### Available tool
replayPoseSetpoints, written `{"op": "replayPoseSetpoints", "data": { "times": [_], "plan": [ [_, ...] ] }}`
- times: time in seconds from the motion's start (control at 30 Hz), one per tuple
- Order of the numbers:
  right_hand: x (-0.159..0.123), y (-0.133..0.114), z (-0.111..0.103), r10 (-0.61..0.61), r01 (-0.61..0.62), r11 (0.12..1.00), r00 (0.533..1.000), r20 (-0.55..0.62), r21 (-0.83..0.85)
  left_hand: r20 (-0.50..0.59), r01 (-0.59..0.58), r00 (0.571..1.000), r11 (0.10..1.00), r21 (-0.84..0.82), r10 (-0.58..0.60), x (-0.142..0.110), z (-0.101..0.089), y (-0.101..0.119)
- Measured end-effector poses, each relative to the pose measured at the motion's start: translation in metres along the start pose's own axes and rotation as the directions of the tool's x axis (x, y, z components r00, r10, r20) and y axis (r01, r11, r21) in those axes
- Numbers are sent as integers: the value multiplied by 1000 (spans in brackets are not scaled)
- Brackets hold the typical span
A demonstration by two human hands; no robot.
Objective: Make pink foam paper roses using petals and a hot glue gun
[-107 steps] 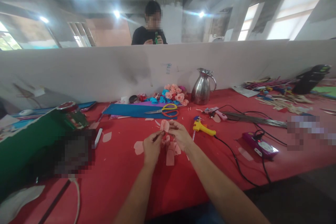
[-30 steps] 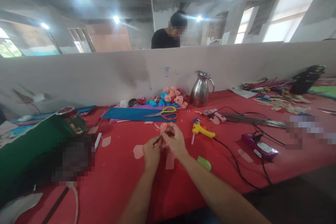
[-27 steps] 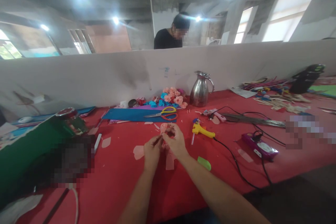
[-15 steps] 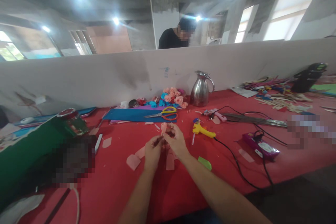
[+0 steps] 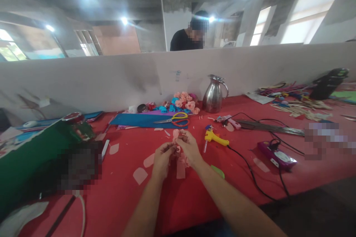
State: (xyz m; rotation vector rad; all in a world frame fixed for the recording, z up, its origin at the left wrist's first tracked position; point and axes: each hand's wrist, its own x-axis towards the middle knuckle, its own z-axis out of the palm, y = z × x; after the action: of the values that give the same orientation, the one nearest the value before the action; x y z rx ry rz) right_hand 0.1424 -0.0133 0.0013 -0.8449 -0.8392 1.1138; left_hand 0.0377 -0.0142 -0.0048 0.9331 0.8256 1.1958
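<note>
A small pink paper flower [image 5: 175, 135] stands upright between my two hands over the red table. My right hand [image 5: 190, 149] is closed around it from the right, thumb and fingers pinching near its lower part. My left hand [image 5: 162, 158] is closed too, its fingertips pressed together at the flower's base; what lies right between them is partly hidden. Below the hands lie pink paper strips [image 5: 180, 170]. Two loose pink petals, one of them a rounded petal [image 5: 140, 175], rest to the left of my left wrist.
Behind my hands, scissors [image 5: 178, 119] lie on blue paper [image 5: 133, 119], near a bunch of paper flowers [image 5: 185, 100] and a steel jug [image 5: 213, 96]. To the right are a yellow glue gun [image 5: 217, 139] and a purple power strip [image 5: 276, 155] with cables. A green box [image 5: 33, 159] stands left.
My hands still hold the flower; the fingers have shifted slightly and a pink petal now shows lower between them. The left-hand loose petals are more exposed. The view has moved slightly.
</note>
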Motion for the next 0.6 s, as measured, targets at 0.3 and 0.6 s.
{"op": "replayPoseSetpoints", "data": {
  "times": [0.3,0.6],
  "plan": [
    [1,0,-2,18,-19,1000,998,53,18,-37,209,972,932,-297,-230,0,5,13],
    [3,7,-6,-44,54,988,997,69,-146,46,222,975,959,-173,-218,-3,2,11]
  ]
}}
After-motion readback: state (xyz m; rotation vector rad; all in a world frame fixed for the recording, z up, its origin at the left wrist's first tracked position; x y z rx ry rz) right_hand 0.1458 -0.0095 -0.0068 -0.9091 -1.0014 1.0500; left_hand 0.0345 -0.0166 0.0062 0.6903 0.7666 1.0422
